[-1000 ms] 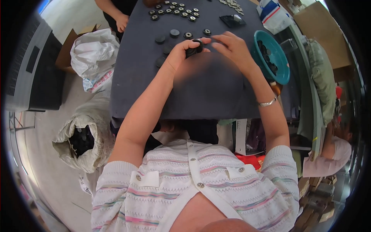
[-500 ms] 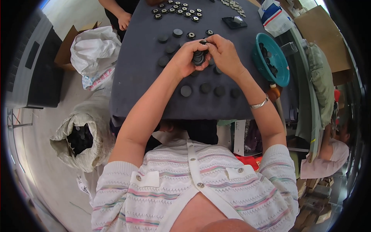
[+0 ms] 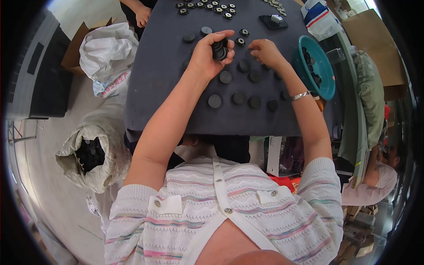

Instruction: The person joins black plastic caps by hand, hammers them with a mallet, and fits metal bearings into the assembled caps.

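My left hand [image 3: 212, 53] is closed around several black round discs [image 3: 219, 51], cupped in the palm with the index finger stretched out. Right of it, my right hand [image 3: 266, 52] is low over the table with thumb and fingers bent together; whether a disc is between the fingertips is hidden. More black discs lie spaced apart on the cloth, such as a greyish one [image 3: 214, 101] near the front and another [image 3: 225, 77] below my left hand. Two black discs with shiny metal centres, one a black ringed disc [image 3: 240, 42], sit between my hands.
A teal basin [image 3: 331, 88] with black discs stands at the table's right. Several metal-centred discs [image 3: 218, 10] and a dark pouch [image 3: 274, 22] lie farther back. An open sack [image 3: 112, 152] of black pieces stands at left. Another person's hand [image 3: 142, 17] hangs beyond the table's left edge.
My hands have parted: the right has left the left one and moved right and down. The left hand, still holding its discs, has shifted slightly left and up.
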Motion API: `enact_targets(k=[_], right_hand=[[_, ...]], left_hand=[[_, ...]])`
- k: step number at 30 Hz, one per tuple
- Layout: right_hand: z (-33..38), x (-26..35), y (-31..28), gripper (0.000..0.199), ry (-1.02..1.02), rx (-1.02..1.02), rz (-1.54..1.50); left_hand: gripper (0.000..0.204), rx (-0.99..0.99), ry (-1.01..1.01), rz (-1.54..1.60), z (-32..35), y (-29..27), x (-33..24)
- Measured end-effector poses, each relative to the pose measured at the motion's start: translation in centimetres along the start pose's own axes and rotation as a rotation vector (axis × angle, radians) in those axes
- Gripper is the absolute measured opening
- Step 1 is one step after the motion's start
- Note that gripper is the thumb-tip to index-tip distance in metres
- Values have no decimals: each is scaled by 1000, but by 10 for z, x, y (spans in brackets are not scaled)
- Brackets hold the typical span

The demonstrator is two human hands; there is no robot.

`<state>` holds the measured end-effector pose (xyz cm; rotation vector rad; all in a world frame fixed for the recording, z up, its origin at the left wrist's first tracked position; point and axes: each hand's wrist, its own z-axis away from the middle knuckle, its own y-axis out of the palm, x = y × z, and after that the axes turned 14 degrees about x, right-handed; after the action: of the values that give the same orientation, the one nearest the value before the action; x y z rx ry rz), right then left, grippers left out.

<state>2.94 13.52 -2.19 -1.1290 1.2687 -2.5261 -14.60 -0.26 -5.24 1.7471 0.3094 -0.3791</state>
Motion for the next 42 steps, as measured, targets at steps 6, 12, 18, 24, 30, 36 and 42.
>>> enact_targets(k=[6, 12, 18, 24, 30, 36, 42], right_hand=[[3, 2, 4, 29, -161, 10, 428], [0, 2, 1, 32, -256, -85, 598], [-33, 6, -4, 33, -355, -159, 511], [-42, 13, -3, 33, -319, -63, 499], [-52, 21, -7, 25, -275, -44, 583], [-44, 13, -1, 23, -301, -14, 777], [-18, 34, 2, 34, -314, -235, 752]], left_hand=[[32, -11, 48, 31, 0, -4, -4], [28, -53, 90, 57, 0, -3, -5], [25, -78, 129, 47, 0, -5, -8], [30, -86, 137, 48, -1, -7, -8], [31, -91, 134, 20, -2, 1, -12], [29, -140, 200, 135, 1, -14, -15], [30, -144, 188, 148, -1, -8, -18]])
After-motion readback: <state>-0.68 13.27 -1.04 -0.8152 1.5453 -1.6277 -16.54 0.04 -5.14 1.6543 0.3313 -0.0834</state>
